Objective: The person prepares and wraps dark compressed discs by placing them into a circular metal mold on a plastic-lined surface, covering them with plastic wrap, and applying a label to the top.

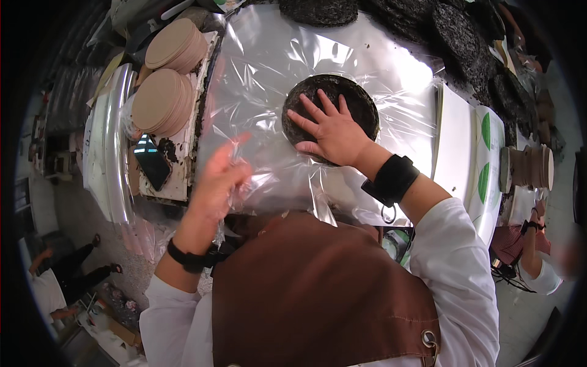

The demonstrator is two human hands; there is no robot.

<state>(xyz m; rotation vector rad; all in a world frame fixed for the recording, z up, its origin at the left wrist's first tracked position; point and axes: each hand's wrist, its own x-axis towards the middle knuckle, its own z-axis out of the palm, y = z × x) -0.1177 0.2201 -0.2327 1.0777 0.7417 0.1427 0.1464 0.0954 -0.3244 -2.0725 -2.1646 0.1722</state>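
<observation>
My right hand (335, 133) lies flat with spread fingers on a dark, round pressed cake (367, 113). The cake rests on shiny clear plastic film (263, 79) spread across the work table. To the left, my left hand (223, 177) is raised near the film's lower left part and blurred by motion. Its fingers look partly curled, with crumpled clear film running along them. A black band circles each wrist.
Two stacks of round tan discs (162, 101) and a phone (152, 162) sit on a board at left, beside a roll of film (116, 147). More dark cakes (461, 40) lie at the far right. White sheets (454, 140) and tan spools (531, 167) stand right. Other people appear at both sides.
</observation>
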